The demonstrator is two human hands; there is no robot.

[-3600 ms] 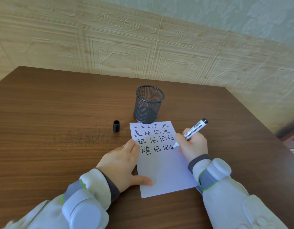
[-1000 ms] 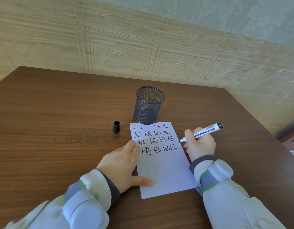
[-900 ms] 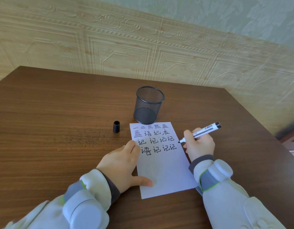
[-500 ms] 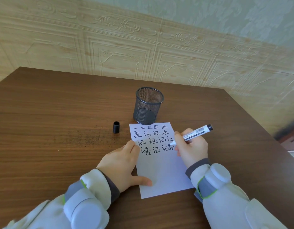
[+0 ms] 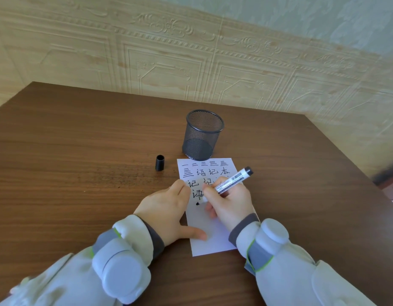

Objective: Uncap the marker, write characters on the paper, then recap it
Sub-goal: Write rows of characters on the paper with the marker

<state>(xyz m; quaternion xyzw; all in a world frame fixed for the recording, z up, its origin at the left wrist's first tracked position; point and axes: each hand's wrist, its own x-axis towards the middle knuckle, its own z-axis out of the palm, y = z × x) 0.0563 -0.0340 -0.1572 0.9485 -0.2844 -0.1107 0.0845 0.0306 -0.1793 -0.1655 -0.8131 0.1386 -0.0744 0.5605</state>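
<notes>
On the wooden table [image 5: 80,151], my left hand [image 5: 166,208] lies flat pinning the paper [image 5: 213,237] at centre frame, my right hand [image 5: 233,202] grips the marker [image 5: 232,181], tip down starting a new row; recapping needs the cap [image 5: 160,162], standing left of the paper.

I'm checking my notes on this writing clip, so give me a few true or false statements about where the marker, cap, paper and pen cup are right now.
1. The right hand holds the marker with its tip on the paper. True.
2. The cap is on the marker. False: it stands on the table, left of the paper.
3. The left hand rests on the paper's left edge. True.
4. The mesh cup holds pens. False: it looks empty.
</notes>
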